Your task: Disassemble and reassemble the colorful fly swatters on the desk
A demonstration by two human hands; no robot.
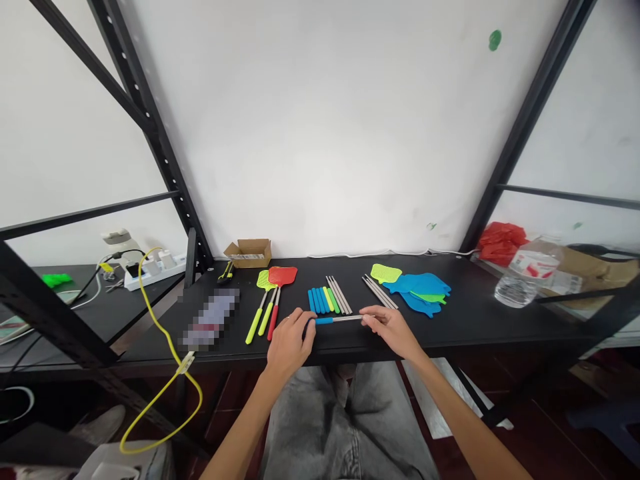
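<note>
Close to the table's front edge, my left hand [291, 339] is closed on a blue handle [324, 321]. A thin metal rod [346, 318] runs rightward out of that handle, and my right hand [393, 328] pinches its far end. Just beyond lie several loose handles [320, 301] in a row, blue, yellow and green. Beside them are several bare metal rods [339, 295], and a second bundle of rods [380, 292] lies farther right. Blue swatter heads [420, 285] overlap with a green one [429, 298], and a yellow-green head [386, 273] lies behind.
Fly swatters with yellow-green [254, 325] and red [273, 323] handles lie left of my hands. Behind stand a small cardboard box [253, 254] and a yellow-black cutter [227, 271]. A blurred-out phone-like object [213, 319] trails a yellow cable [165, 331]. A plastic bottle [529, 270] lies right, past the black frame.
</note>
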